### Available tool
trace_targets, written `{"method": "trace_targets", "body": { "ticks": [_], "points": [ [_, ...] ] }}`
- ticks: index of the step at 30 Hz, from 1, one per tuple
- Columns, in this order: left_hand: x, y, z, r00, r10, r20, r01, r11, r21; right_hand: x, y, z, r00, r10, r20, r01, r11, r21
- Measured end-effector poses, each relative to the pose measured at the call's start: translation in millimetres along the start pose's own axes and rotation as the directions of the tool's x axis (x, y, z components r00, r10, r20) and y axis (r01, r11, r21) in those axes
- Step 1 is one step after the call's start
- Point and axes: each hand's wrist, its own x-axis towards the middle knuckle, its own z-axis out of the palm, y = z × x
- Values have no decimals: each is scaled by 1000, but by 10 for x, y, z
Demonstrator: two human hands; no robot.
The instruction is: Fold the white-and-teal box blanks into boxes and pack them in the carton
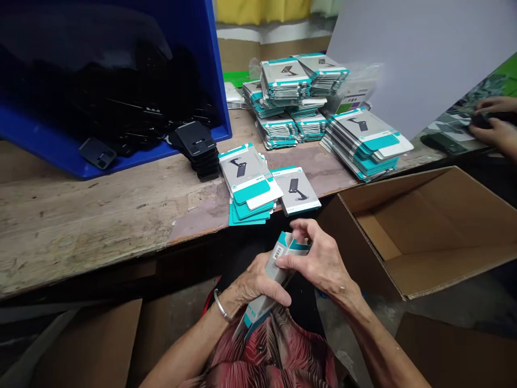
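A small grey and teal carton (262, 304) with a barcode is tilted over my lap, its upper end flaps standing up. My left hand (264, 280) wraps around the middle of the carton, thumb across its face. At the top end, my right hand (317, 256) grips the flaps between thumb and fingers. Just beyond, a pile of flat cartons (248, 167) lies at the table edge beside one closed-looking carton (299, 191). Left of these stands a stack of black flat parts (196, 145).
A blue bin (222, 102) of dark parts lies at the left of the wooden table (100, 215). Bundled flat cartons (286, 81) and another stack (363, 140) stand behind. An open cardboard box (375, 269) is at right; another person's hands (496, 126) work beyond it.
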Motion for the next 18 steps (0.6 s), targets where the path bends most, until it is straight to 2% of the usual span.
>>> {"method": "trace_targets", "body": {
  "ticks": [2, 3, 5, 7, 9, 11, 12, 14, 16, 18],
  "points": [
    [59, 40, -48, 1000, 9, 2, -9, 996, 92, 77, 31, -29, 988, -110, 110, 107, 994, 25],
    [88, 52, -79, 1000, -3, 0, 3, 993, 120, 117, 40, -42, 977, -112, 180, 106, 993, 45],
    [124, 75, -142, 999, -53, -5, 53, 988, 146, 179, 52, -74, 960, -19, 279, -8, 995, 95],
    [110, 104, -198, 992, -122, 33, 115, 981, 158, 200, 69, -122, 964, 95, 248, -136, 979, 151],
    [43, 116, -232, 979, -172, 107, 150, 971, 188, 171, 103, -185, 976, 166, 144, -195, 956, 221],
    [-49, 66, -235, 977, -181, 113, 146, 953, 264, 95, 146, -241, 975, 217, 53, -224, 937, 267],
    [-92, 9, -226, 981, -184, 68, 151, 929, 339, 44, 167, -257, 972, 236, 15, -231, 934, 271],
    [-148, -159, -204, 986, -122, -111, 160, 865, 476, -67, 204, -247, 967, 250, -58, -231, 946, 228],
    [-143, -344, -202, 961, -28, -276, 190, 790, 583, -166, 242, -185, 962, 234, -142, -214, 966, 147],
    [-74, -466, -223, 935, 36, -354, 217, 729, 649, -233, 286, -95, 954, 210, -216, -202, 978, 60]
  ]
}}
